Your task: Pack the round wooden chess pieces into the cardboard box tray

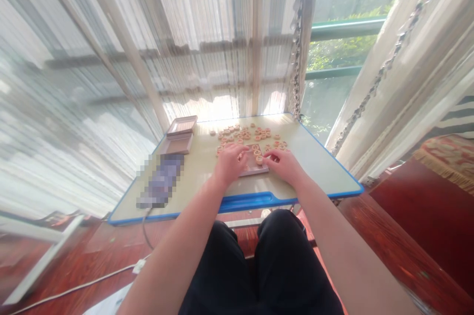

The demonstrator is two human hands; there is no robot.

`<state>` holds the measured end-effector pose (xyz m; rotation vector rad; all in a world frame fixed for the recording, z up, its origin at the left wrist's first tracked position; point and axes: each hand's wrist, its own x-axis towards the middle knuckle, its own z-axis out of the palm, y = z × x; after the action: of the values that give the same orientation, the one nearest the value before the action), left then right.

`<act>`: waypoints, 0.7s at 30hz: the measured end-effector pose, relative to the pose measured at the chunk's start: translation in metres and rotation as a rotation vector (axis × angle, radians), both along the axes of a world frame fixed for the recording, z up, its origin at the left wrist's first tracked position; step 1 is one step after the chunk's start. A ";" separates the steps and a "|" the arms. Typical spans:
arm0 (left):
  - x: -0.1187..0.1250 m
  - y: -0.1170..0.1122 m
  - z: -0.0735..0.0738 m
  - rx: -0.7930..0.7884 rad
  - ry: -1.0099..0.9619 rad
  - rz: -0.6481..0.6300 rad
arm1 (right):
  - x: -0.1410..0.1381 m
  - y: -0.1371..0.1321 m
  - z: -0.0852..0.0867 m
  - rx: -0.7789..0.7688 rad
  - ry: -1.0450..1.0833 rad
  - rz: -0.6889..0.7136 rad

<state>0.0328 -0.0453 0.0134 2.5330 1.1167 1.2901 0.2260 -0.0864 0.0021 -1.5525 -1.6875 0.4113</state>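
A shallow open box (255, 171) lies near the front middle of the table, with several round wooden xiangqi pieces (256, 153) lined up along its right side. Over the box's left part is my left hand (231, 161), its fingers curled and thumb drawn in; whatever lies between them is hidden. From the right, my right hand (284, 164) reaches to the box's edge, fingers bent together with the tips at the nearest piece in the row. Many loose xiangqi pieces (246, 136) are scattered beyond both hands, their marks too small to read.
The pale table (314, 167) has a blue rim and a blue front groove (248, 201). Two box parts (178, 144) are at the back left. A blurred-out flat object (163, 181) with a cable (145, 228) lies at left. Sheer curtains (207, 43) hang behind.
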 end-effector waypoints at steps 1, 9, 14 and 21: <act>-0.002 0.002 0.001 -0.043 -0.086 0.075 | 0.000 0.000 0.000 0.001 0.006 0.001; -0.014 0.017 -0.001 -0.289 -0.461 0.344 | 0.002 -0.001 -0.001 0.031 0.029 -0.004; -0.009 0.019 -0.008 -0.248 -0.421 0.320 | 0.004 -0.002 -0.003 0.094 0.073 -0.038; -0.007 0.022 -0.014 -0.244 -0.502 0.426 | 0.014 -0.002 -0.009 0.247 0.067 -0.216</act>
<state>0.0256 -0.0230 -0.0009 1.7105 1.6039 1.6319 0.2402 -0.0880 -0.0069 -1.4999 -1.4417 0.1352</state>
